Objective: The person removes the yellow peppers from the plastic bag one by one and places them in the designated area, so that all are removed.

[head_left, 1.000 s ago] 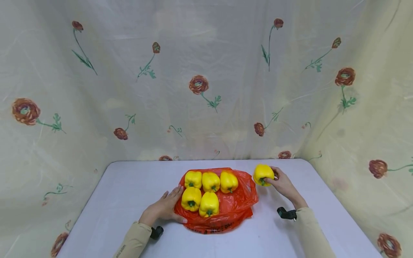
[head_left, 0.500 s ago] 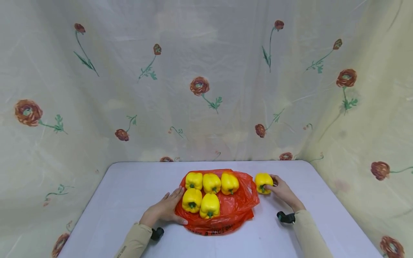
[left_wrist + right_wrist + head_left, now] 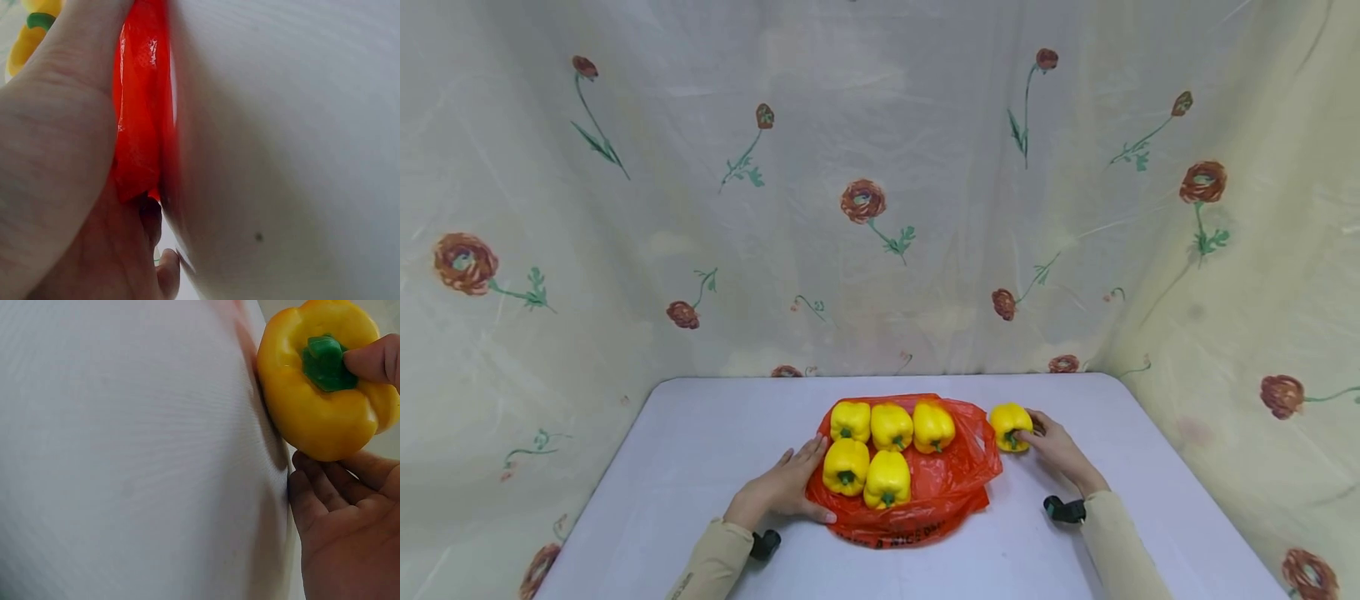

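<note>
A yellow bell pepper [image 3: 1011, 427] with a green stem is at the table's right, beside the red plastic bag [image 3: 932, 473]. My right hand [image 3: 1062, 450] holds it: the thumb lies on the green stem, and the fingers are against its side and underside, as the right wrist view shows. Several more yellow bell peppers [image 3: 846, 467] lie on the flattened bag, three in the back row. At the bag's left edge rests my left hand [image 3: 784, 483], its fingers extended and the thumb apart. The red plastic [image 3: 137, 125] shows along that hand in the left wrist view.
A white table [image 3: 715, 433] carries everything, with rounded far corners. Behind and on both sides hangs a pale curtain [image 3: 925, 300] printed with red flowers. Black wrist cameras [image 3: 1064, 509] sit by both cuffs.
My right hand has brought the bell pepper down and slightly nearer, to the table beside the bag, then barely shifted it left. My left hand stays at the bag's edge.
</note>
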Demonstrator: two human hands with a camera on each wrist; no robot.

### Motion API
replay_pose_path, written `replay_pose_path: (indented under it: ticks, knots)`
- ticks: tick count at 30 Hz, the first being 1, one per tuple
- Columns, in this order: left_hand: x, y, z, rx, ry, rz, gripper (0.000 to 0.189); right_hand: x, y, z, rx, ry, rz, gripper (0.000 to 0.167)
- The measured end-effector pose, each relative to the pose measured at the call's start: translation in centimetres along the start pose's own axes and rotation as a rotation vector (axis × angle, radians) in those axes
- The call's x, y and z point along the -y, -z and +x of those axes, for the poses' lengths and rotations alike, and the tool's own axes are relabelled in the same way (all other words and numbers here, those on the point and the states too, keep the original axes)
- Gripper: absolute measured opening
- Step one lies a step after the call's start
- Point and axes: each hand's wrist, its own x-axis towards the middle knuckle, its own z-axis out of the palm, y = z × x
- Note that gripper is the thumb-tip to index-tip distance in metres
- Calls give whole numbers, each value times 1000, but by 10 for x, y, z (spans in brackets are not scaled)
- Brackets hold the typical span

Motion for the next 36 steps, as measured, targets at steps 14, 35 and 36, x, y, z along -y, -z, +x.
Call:
replay_pose_path:
  ticks: [14,35,36]
  knots:
    - [3,-2,1,1,0,-2,121,-5,-4,-1,21,-29,20,104]
    - [2,0,1,1,4,-3,120,5,1,-13,-14,-62,27,109]
    - [2,0,1,2,3,-4,120,6,2,-14,-13,-64,24,109]
